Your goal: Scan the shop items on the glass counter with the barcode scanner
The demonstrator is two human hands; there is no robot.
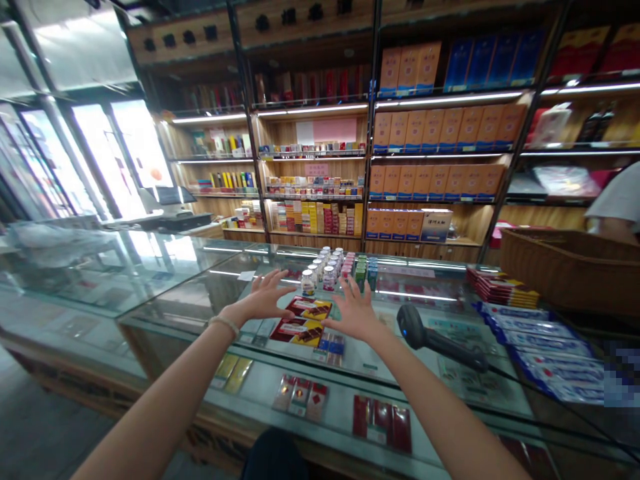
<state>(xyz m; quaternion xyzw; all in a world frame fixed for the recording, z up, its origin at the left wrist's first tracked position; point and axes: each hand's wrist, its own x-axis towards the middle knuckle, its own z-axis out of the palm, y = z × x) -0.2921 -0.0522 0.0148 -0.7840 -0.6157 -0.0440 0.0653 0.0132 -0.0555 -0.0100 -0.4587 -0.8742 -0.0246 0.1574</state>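
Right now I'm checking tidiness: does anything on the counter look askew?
The scanner lies slantwise on the glass counter, unlike the neatly grouped bottles; the blue-edged packets overlap unevenly. Nothing looks spilled.

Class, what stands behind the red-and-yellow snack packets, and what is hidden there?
Behind the snack packets stand white-capped bottles, with pink packs, green packs and blue packs to their right. The right hand covers some packs' lower fronts.

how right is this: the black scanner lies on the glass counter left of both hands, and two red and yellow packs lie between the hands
Wrong side: the head view shows the black scanner on the glass counter to the right of the left hand and the right hand, not their left; two red and yellow packs do lie between them.
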